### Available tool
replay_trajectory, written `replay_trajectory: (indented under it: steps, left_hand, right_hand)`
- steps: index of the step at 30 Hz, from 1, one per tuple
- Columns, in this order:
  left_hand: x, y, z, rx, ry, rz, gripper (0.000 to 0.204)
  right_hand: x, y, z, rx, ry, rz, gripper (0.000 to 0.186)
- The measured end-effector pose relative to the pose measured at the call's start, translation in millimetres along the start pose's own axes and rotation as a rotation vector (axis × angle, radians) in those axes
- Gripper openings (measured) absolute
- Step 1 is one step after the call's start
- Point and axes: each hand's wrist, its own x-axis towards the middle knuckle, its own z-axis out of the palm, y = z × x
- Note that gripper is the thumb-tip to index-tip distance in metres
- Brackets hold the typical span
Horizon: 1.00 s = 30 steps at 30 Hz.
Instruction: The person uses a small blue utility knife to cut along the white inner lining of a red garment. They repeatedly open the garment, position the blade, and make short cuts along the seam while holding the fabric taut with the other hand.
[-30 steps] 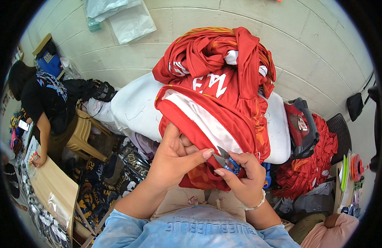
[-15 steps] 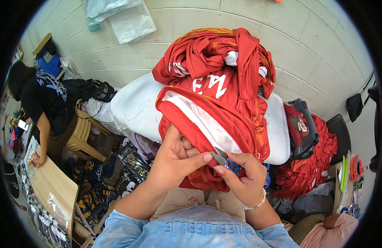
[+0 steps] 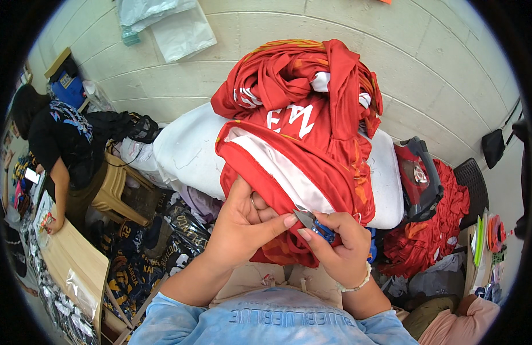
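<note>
My left hand [image 3: 238, 224] grips the edge of a red garment [image 3: 254, 172] with a white band, thumb over the hem and fingers folded into the cloth. Small thread snips [image 3: 316, 227] with blue handles are held in my right hand [image 3: 336, 247], their metal blades at the hem beside my left thumbtip. The garment lies with a heaped red pile [image 3: 289, 83] bearing white lettering and patches, on a padded white board [image 3: 185, 149] in front of me.
A co-worker [image 3: 64, 138] in black stands left by a wooden table [image 3: 64, 259] and plastic chair [image 3: 110, 190]. Dark garments [image 3: 133, 259] lie below. Right are a grey-red appliance [image 3: 415, 178], more red clothes [image 3: 427, 241] and another person [image 3: 456, 322] in pink. A block wall [image 3: 427, 69] rises behind.
The snips in my right hand have shifted slightly at the hem, their blades moving beside my left thumb. My left hand stays almost in place on the cloth.
</note>
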Motion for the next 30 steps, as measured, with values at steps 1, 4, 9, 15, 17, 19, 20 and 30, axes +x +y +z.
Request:
replay_trajectory:
  steps: [1,4,9,15,17,19,20,30]
  left_hand:
    - [0,1,0,0.015,-0.011,0.003,0.077]
    - [0,2,0,0.032,-0.017,0.004,0.073]
    - [5,0,5,0.008,0.007,-0.015,0.072]
    - [8,-2,10,-0.103,0.094,-0.066,0.067]
    - [10,0,8,-0.076,0.076,-0.018,0.067]
    - [12,2,7,-0.040,0.071,0.005,0.069]
    - [13,1,8,-0.058,0.057,0.003,0.069]
    - [14,-2,13,-0.125,0.011,-0.062,0.064]
  right_hand:
    - [1,0,-1,-0.017,0.009,-0.027,0.026]
    - [3,0,-3,-0.050,0.018,-0.070,0.025]
    - [-1,2,-2,0.234,-0.029,0.184,0.026]
    - [-6,14,-3,0.369,-0.029,0.308,0.017]
    - [-6,17,-8,0.347,-0.042,0.287,0.016]
    - [-6,19,-9,0.308,-0.014,0.233,0.017]
    - [-6,18,-9,0.296,0.012,0.204,0.018]
    - [-9,11,-18,0.105,0.017,0.075,0.030]
